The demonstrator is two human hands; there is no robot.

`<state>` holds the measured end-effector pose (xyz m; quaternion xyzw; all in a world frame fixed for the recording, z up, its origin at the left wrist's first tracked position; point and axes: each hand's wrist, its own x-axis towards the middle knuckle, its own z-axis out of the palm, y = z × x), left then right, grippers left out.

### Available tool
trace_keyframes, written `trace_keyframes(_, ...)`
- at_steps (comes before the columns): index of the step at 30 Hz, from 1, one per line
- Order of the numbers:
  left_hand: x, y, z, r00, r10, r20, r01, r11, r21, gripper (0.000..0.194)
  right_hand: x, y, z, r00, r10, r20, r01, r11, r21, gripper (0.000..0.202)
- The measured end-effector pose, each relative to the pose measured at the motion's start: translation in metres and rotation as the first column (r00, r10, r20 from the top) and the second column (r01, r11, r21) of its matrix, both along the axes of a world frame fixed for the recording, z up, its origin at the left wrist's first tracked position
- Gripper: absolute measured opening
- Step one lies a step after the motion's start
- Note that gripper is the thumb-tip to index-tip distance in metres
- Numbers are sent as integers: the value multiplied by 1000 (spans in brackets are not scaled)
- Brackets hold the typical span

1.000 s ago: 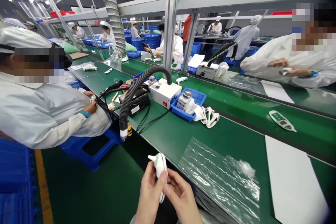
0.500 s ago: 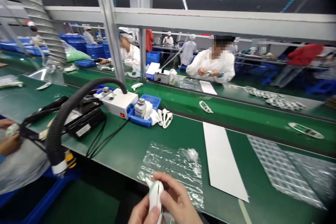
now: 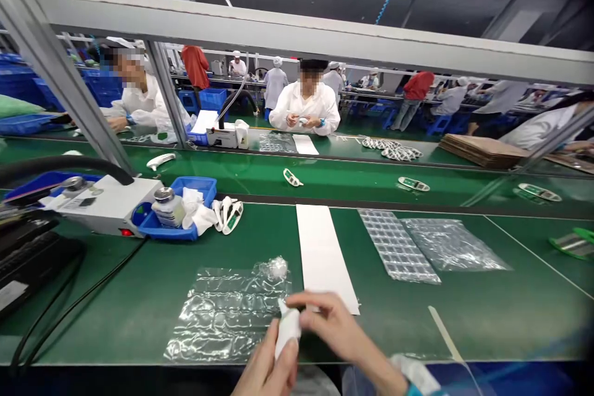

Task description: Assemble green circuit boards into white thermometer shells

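Observation:
My left hand (image 3: 268, 362) grips a small white plastic device casing (image 3: 288, 329) with a narrow pointed tip, held above the near edge of the bench. My right hand (image 3: 335, 325) reaches in from the right, its thumb and index finger bent round the upper end of the casing near the tip. The other fingers are curled and partly hidden. Under and left of the hands lies a clear plastic bag (image 3: 218, 306). A long white paper sheet (image 3: 323, 253) lies just beyond my right hand.
To the left stand a white box with a red switch (image 3: 102, 203), a blue tray (image 3: 195, 184) holding a bottle, and several white casings (image 3: 227, 215). Clear blister trays (image 3: 394, 247) lie right. Open casings with green boards (image 3: 414, 184) sit on the green conveyor. Co-workers sit opposite.
The view has swung to the right. The casing has turned in my hands, so its dark slot no longer shows. My right forearm now comes in more from the side.

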<state>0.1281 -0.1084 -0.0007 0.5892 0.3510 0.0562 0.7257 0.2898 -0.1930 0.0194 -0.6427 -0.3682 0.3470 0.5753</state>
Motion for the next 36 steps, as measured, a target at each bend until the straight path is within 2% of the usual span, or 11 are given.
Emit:
trace_keyframes(1, 13, 1, 4, 999, -36, 36, 38, 998, -48, 67, 24, -1, 0, 984, -32, 173, 34, 999, -5, 22)
trace_keyframes(3, 42, 4, 13, 988, -75, 136, 90, 991, -103, 59, 71, 0, -6, 889, -129, 439, 133, 991, 23, 20)
trace_keyframes(6, 83, 6, 14, 968, 19, 249, 18, 989, -144, 51, 119, 6, -22, 841, -159, 517, 179, 984, 10, 16)
trace_keyframes(10, 118, 8, -6, 965, 63, 253, -58, 998, -30, 48, 136, 13, -39, 838, -133, 529, 168, 986, -19, 11)
trace_keyframes(14, 124, 10, -20, 970, 69, 235, -68, 998, -12, 48, 134, 16, -46, 831, -144, 538, 188, 982, -28, 10)
trace_keyframes(19, 124, 8, -15, 968, 95, 234, -84, 995, -58, 54, 137, 13, -44, 853, -209, 478, 229, 973, 17, 11)
trace_keyframes(23, 122, 10, 1, 965, 109, 240, -76, 987, -144, 60, 122, 6, -19, 901, -233, 366, 226, 972, 62, 19)
trace_keyframes(27, 111, 13, 22, 957, 121, 263, -41, 956, -289, 64, 75, 2, 18, 969, -120, 217, 104, 991, 85, 19)
trace_keyframes(29, 105, 12, 29, 955, 137, 265, -49, 948, -314, 65, 52, 4, 30, 985, -64, 161, 48, 994, 100, 17)
trace_keyframes(32, 100, 10, 32, 958, 146, 245, -65, 948, -311, 63, 32, 11, 36, 981, -67, 184, 51, 995, 89, 16)
trace_keyframes(36, 97, 9, 31, 956, 171, 239, -90, 944, -316, 62, 27, 19, 32, 968, -87, 234, 73, 995, 65, 15)
